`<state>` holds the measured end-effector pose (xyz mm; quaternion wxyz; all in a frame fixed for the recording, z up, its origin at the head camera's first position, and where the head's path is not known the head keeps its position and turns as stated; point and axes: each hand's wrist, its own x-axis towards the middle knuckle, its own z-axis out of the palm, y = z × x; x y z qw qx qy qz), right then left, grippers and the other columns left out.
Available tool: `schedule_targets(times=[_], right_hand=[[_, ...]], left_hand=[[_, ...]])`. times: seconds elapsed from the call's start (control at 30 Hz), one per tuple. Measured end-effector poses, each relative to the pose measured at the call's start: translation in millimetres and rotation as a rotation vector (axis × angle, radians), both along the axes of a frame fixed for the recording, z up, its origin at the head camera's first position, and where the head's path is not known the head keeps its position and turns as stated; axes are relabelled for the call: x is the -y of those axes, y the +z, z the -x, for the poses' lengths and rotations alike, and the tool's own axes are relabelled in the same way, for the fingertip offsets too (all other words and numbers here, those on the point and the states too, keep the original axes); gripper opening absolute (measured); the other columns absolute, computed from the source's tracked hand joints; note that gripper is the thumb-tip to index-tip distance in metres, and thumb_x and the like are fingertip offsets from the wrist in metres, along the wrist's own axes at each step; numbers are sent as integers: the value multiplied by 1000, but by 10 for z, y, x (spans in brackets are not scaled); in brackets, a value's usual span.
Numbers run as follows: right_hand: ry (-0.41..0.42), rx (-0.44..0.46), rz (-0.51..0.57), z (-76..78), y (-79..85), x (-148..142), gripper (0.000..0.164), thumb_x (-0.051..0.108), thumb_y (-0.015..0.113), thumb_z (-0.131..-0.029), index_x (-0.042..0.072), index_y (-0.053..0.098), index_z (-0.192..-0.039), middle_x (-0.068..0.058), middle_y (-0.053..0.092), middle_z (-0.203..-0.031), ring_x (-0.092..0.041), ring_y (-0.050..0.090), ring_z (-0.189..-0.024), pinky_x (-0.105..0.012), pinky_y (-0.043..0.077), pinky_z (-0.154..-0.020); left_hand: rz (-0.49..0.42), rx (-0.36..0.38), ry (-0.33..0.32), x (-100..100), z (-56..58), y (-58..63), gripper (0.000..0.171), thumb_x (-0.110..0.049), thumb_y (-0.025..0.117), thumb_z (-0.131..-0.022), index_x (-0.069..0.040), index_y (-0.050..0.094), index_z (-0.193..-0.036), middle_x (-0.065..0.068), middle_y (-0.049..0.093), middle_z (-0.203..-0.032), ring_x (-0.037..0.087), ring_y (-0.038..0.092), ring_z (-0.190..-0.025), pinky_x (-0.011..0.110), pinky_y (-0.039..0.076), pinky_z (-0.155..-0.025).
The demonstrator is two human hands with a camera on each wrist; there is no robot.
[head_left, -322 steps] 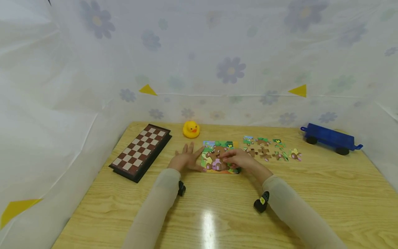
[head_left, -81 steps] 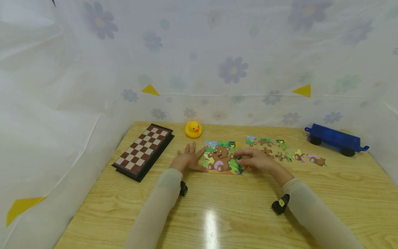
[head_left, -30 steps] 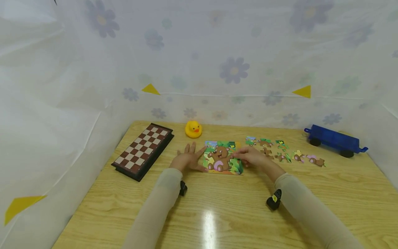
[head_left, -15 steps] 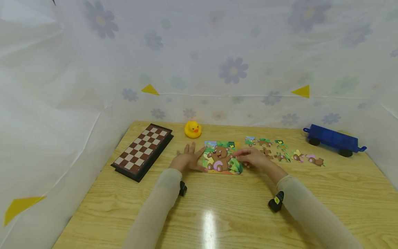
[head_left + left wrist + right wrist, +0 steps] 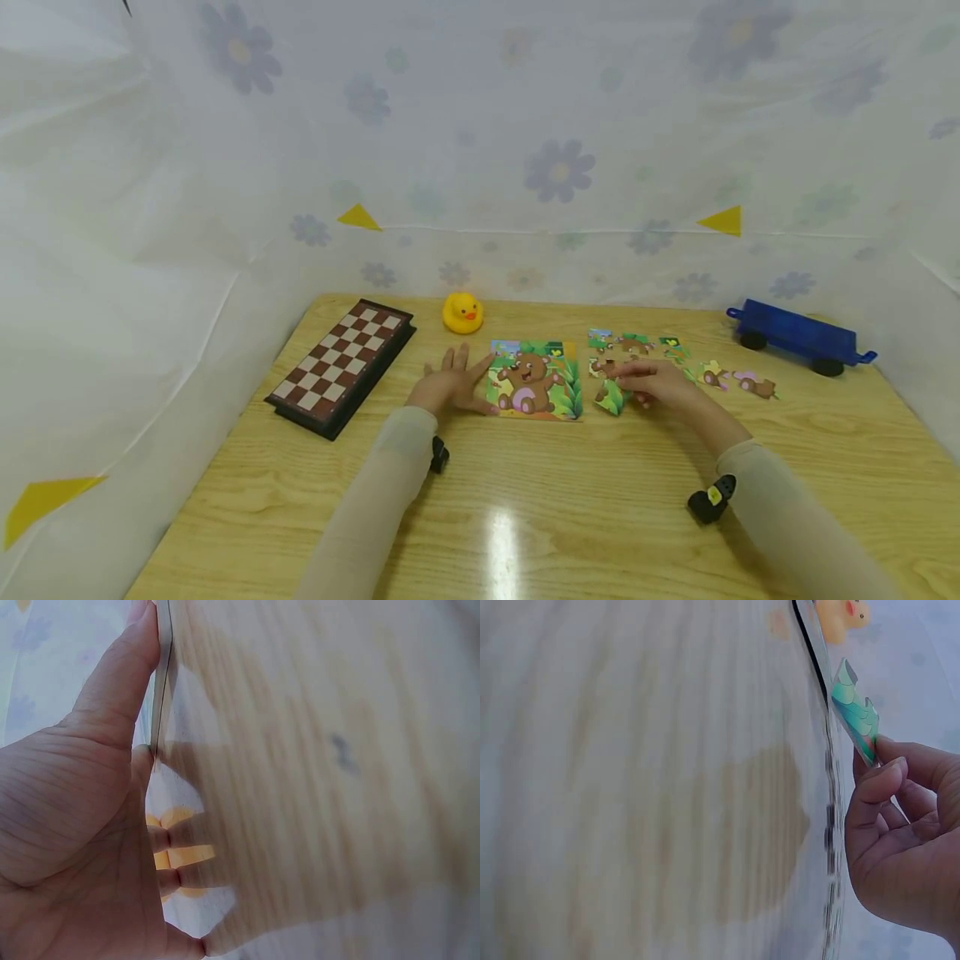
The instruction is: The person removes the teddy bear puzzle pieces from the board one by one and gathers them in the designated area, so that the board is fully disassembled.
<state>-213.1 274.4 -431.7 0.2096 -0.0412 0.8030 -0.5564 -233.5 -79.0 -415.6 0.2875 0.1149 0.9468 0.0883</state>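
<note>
In the head view, my left hand (image 5: 447,388) lies with fingers spread at the left edge of a bear picture puzzle (image 5: 528,383). The left wrist view shows its thumb and fingers (image 5: 112,690) along that edge. My right hand (image 5: 660,387) pinches a green jigsaw piece (image 5: 612,399) between thumb and fingertips, just right of the puzzle. The right wrist view shows the piece (image 5: 855,712) tilted and raised off the table. Several loose jigsaw pieces (image 5: 636,343) lie behind and around that hand; some are partly hidden by it. Farther right lies a brown and pink piece (image 5: 756,385).
A folded chessboard (image 5: 341,362) lies at the left of the wooden table (image 5: 495,492). A yellow rubber duck (image 5: 462,313) sits behind the puzzle. At the back right stands a blue toy wagon (image 5: 798,333). White flowered sheeting (image 5: 555,167) surrounds the table.
My right hand has moved right, from the puzzle's right side, carrying the green jigsaw piece away. The brown and pink piece at far right was not there 10.7 s ago. My left hand has stayed put.
</note>
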Motion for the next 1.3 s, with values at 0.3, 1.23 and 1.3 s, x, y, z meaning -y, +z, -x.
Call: schedule_targets(times=[0.3,1.23,1.3], right_hand=[[-34,14,-74,-131,-22,-405,46,24,61,-94,-5,54,-129,1,55,-81,-12,43,-59,-28,42,-54],[-50,-10,-98,-206,52,-665,45,22,60,-94,-6,53,-128,3,61,-93,-14,45,-65,-31,43,-58],[-68,1,-10,-214,71,-680,39,22,60,-94,-2,57,-125,5,62,-92,-13,45,-64,-30,42,-57]], left_hand=[[-11,-24,-7,5,2,-30,102,-66,63,-75,-40,1,-151,12,-15,-157,36,-12,-142,67,-1,-106],[-3,-24,-9,2,-17,-5,101,-66,63,-76,-39,2,-151,12,-13,-157,36,-12,-142,67,0,-107],[-3,-19,-5,-5,-23,7,101,-66,63,-76,-40,1,-151,12,-14,-157,36,-12,-142,67,0,-107]])
